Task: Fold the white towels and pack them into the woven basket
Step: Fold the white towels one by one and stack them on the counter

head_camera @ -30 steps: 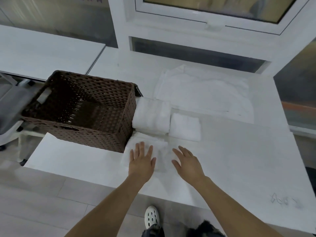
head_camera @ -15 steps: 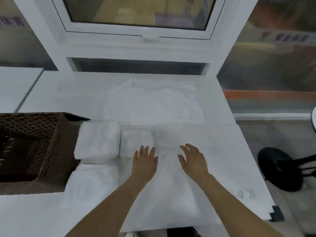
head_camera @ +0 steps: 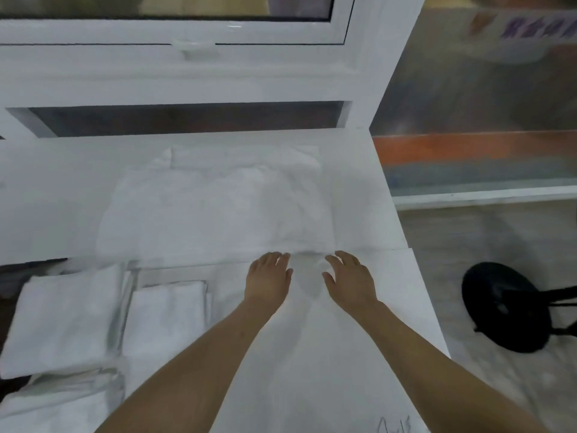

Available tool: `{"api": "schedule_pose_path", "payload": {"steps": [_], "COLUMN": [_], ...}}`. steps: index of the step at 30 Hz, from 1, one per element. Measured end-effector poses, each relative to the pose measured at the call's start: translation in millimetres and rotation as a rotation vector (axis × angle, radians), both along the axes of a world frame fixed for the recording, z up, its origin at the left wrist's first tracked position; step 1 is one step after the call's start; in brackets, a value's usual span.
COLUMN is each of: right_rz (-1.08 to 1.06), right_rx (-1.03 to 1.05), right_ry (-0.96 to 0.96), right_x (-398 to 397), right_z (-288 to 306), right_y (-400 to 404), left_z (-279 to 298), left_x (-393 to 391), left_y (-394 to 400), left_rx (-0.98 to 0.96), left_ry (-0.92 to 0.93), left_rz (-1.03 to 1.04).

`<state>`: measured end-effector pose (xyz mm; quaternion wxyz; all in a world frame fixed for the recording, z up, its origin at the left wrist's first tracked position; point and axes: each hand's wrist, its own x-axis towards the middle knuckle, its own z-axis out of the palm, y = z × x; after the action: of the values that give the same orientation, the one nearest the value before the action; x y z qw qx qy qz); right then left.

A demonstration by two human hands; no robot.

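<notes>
A heap of unfolded white towels [head_camera: 215, 207] lies spread across the far half of the white table [head_camera: 359, 354]. My left hand [head_camera: 268, 281] and my right hand [head_camera: 351, 281] reach side by side to the heap's near edge, fingers loosely bent, holding nothing. To the left lie folded white towels: a thick one [head_camera: 65, 317], a smaller one [head_camera: 165, 320] beside it, and another [head_camera: 59, 401] at the near left corner. Only a dark sliver of the woven basket [head_camera: 7, 276] shows at the left edge.
A white window frame and sill [head_camera: 187, 73] rise right behind the table. The table's right edge drops to a pale floor where a black round chair base [head_camera: 505, 307] stands. Scribbled pen marks [head_camera: 393, 425] sit at the near right of the tabletop.
Both hands have moved forward from the near folded towels across the table to the heap's near edge. The view has swung right, so the basket has slid almost out of frame.
</notes>
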<state>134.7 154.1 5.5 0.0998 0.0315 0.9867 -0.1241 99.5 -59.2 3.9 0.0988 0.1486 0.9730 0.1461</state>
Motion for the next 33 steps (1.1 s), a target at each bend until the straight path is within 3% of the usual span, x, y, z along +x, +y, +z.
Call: {"api": "schedule_pose_path", "payload": {"steps": [5, 10, 16, 19, 24, 30, 33], "right_rz": [-0.019, -0.019, -0.033, -0.046, -0.079, -0.104, -0.160], "right_rx": [0.005, -0.037, -0.097, -0.118, -0.166, -0.233, -0.339], "right_ry": [-0.071, -0.161, -0.129, -0.100, -0.114, -0.230, -0.093], "right_x": [-36.3, -50.3, -47.2, -46.2, -46.4, -51.5, -38.3], "right_z": [-36.9, -69.4, -91.6, -94.9, -92.9, -59.8, -28.6], "right_y": [37.5, 56.7, 59.0, 59.0, 60.8, 60.2, 39.9], "left_z": [-25.4, -48.0, -54.2, -53.0, -35.5, 17.3, 56.9], "left_x": [-63.2, -108.5, -121.5, -123.5, -120.5, -88.4, -74.6], "left_y": [47.0, 53.4, 47.2, 45.1, 48.8, 28.3, 14.3], "left_rx": [0.046, 0.017, 0.144, 0.105, 0.139, 0.347, 0.439], "left_ry": [0.063, 0.001, 0.058, 0.152, 0.065, 0.181, 0.245], "left_rz": [-0.015, 0.041, 0.146, 0.116, 0.204, 0.223, 0.212]}}
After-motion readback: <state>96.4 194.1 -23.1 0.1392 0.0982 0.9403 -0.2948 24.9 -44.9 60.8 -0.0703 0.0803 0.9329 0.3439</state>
